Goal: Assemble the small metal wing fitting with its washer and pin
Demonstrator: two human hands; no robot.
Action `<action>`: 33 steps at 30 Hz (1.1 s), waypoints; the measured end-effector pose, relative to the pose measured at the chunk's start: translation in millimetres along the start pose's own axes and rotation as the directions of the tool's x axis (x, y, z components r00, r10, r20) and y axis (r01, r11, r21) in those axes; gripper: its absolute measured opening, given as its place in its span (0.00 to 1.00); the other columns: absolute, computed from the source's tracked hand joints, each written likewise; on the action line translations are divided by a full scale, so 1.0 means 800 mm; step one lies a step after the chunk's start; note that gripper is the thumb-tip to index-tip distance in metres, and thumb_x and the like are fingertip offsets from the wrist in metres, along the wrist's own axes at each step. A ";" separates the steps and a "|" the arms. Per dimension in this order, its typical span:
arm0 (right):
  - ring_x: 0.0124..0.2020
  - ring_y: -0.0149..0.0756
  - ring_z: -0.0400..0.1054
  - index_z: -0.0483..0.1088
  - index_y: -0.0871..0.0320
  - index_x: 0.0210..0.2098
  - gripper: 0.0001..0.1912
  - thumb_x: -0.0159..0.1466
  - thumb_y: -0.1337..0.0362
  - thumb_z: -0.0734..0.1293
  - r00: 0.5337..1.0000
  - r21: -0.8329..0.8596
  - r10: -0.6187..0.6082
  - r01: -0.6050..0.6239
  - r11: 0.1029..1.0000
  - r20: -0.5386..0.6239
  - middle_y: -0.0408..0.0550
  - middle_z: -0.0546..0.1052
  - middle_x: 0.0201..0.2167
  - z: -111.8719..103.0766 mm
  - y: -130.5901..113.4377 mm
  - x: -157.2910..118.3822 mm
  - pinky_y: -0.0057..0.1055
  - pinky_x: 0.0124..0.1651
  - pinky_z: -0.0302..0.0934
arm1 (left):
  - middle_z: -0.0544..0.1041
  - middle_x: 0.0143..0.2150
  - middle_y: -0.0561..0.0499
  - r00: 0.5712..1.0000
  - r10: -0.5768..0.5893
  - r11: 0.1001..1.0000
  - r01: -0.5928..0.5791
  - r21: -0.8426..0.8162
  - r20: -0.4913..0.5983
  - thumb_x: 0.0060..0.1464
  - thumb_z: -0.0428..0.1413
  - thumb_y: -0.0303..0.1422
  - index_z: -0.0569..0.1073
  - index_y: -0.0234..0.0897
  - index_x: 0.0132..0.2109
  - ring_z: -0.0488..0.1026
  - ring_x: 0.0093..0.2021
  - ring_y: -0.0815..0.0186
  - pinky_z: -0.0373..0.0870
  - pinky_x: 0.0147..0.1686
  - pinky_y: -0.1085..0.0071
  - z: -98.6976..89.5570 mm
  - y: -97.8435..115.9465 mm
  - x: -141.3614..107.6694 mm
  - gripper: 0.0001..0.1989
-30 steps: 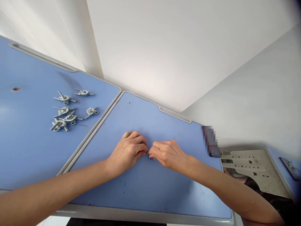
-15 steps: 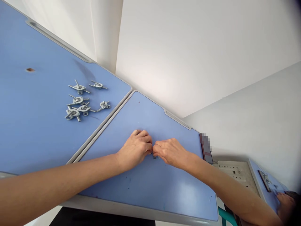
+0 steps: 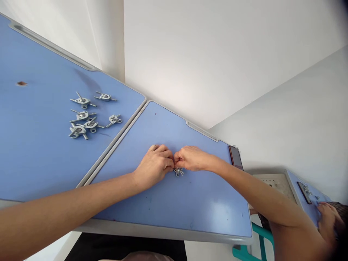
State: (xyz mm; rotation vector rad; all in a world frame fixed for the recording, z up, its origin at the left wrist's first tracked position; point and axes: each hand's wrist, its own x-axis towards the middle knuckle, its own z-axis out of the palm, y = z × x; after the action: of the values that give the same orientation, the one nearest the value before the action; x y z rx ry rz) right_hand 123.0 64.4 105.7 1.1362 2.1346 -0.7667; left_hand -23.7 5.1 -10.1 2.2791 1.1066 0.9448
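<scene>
On the right-hand blue desk (image 3: 201,203), a small silvery metal valve (image 3: 178,172) with stubby pipe ends shows just below my fingers. My left hand (image 3: 156,163) is closed, its bent fingertips gripping the valve's left side. Fingers pinched, my right hand (image 3: 192,158) meets it from the right, over the top of the part. The fingers hide most of the upper part of the valve, and I cannot make out whether a smaller piece is between the right fingertips. Several similar metal valves (image 3: 83,116) lie grouped on the left-hand blue desk.
A raised grey seam (image 3: 114,141) runs between the two desks. A phone (image 3: 236,158) lies at the far right edge. Beyond it, another person's hand (image 3: 326,217) is by a further desk, near a dark flat object (image 3: 303,192). A green stool (image 3: 261,243) stands below.
My right hand has lifted slightly and turned, so more of the valve shows beneath it. My left hand keeps its grip. The whole view has shifted a little.
</scene>
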 end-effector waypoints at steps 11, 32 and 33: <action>0.30 0.30 0.64 0.75 0.55 0.37 0.10 0.67 0.70 0.61 0.967 -0.131 -0.176 0.154 0.979 -0.181 0.40 0.77 0.32 0.037 0.021 -0.021 0.28 0.31 0.45 | 0.78 0.35 0.54 1.000 0.000 1.000 0.000 -0.015 0.001 0.57 0.59 0.25 0.77 0.39 0.30 0.67 0.41 0.64 0.54 0.41 0.64 0.001 -0.001 0.002 0.09; 0.31 0.29 0.66 0.76 0.55 0.36 0.09 0.68 0.68 0.63 0.966 -0.254 -0.138 0.080 0.964 -0.217 0.40 0.79 0.36 0.051 0.014 -0.016 0.29 0.29 0.43 | 0.78 0.33 0.55 1.000 -0.011 0.999 0.011 -0.049 -0.016 0.55 0.59 0.21 0.77 0.39 0.28 0.66 0.40 0.64 0.55 0.40 0.64 0.003 0.000 0.002 0.10; 0.32 0.29 0.67 0.76 0.55 0.36 0.09 0.68 0.68 0.63 0.969 -0.248 -0.130 0.076 0.966 -0.211 0.40 0.79 0.36 0.049 0.013 -0.015 0.29 0.29 0.44 | 0.78 0.33 0.55 1.000 -0.011 0.999 0.010 -0.051 -0.018 0.55 0.59 0.21 0.77 0.39 0.28 0.66 0.40 0.64 0.55 0.40 0.64 0.003 0.000 0.002 0.10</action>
State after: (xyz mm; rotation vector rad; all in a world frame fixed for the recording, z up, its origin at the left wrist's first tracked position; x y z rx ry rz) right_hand 146.4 34.8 86.8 1.0305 2.4160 -0.4244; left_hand -21.2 6.0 -11.0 2.2258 1.0885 0.9807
